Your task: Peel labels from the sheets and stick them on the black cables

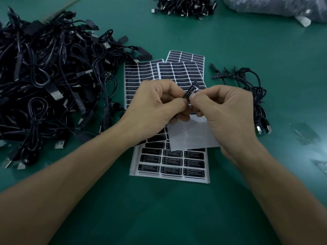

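Left hand [159, 101] and right hand [228, 110] pinch the labelled cable block [192, 90] between fingertips. Judged light, stiff; hold by its ends.

Dim, cool-toned view, bent by the wide lens toward its edges.
Light fell soft and even, with pale glare on the green table [230, 41] at the right edge. The plastic bag [283, 6] up top was smeared and unfocused, the cable heap [35, 85] sank near-black, and print on the labels [171, 160] read clearly only near centre.
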The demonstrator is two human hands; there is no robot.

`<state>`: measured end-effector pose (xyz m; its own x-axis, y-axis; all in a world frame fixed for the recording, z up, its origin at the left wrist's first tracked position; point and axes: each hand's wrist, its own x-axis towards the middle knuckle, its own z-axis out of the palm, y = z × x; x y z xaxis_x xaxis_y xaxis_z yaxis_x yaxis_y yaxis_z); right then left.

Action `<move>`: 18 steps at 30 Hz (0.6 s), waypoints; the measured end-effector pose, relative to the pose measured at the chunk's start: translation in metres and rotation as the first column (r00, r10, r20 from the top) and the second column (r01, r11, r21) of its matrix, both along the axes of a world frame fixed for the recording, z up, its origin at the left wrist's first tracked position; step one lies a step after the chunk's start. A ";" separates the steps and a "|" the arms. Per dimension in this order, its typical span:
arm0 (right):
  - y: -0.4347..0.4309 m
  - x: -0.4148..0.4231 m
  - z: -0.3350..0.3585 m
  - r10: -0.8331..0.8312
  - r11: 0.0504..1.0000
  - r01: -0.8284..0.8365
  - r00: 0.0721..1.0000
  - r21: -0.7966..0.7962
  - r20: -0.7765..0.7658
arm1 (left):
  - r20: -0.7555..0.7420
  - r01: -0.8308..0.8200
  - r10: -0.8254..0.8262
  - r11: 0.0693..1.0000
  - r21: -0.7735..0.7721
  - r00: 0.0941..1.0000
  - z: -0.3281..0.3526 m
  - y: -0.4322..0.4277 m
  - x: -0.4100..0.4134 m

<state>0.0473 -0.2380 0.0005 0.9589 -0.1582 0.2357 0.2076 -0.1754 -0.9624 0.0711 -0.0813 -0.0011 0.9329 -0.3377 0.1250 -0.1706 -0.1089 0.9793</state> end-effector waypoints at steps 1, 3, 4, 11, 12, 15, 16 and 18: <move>0.000 0.000 0.000 0.000 1.000 0.000 1.000 0.000 -0.001 | 0.003 -0.001 0.001 1.000 0.003 1.000 0.000 0.000 0.000; 0.000 -0.001 0.001 -0.010 1.000 0.010 1.000 -0.007 -0.003 | 0.002 -0.003 0.003 1.000 0.005 1.000 0.000 0.000 0.000; 0.000 -0.001 0.001 -0.020 1.000 0.020 1.000 -0.015 -0.004 | -0.001 -0.003 0.003 1.000 0.005 1.000 0.000 0.000 0.000; 0.001 -0.001 -0.001 -0.072 0.995 0.070 0.997 -0.066 -0.025 | 0.000 -0.007 0.007 1.000 0.021 1.000 0.000 -0.001 0.001; 0.001 -0.001 -0.001 -0.071 0.995 0.069 0.997 -0.067 -0.026 | 0.001 -0.008 0.008 1.000 0.025 1.000 0.000 -0.001 0.001; 0.000 0.000 -0.001 -0.063 0.996 0.061 0.998 -0.062 -0.023 | -0.006 -0.012 0.012 1.000 0.027 1.000 0.000 -0.001 0.001; 0.000 0.000 -0.001 -0.060 0.996 0.058 0.998 -0.061 -0.022 | -0.009 -0.013 0.014 1.000 0.025 1.000 0.000 -0.001 0.001; 0.000 0.000 -0.002 -0.056 0.996 0.055 0.998 -0.067 -0.016 | -0.014 -0.017 0.018 1.000 0.021 1.000 0.000 -0.001 0.001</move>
<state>0.0470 -0.2378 -0.0013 0.9533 -0.1957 0.2299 0.1783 -0.2496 -0.9518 0.0723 -0.0823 -0.0012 0.9403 -0.3237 0.1051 -0.1548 -0.1319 0.9791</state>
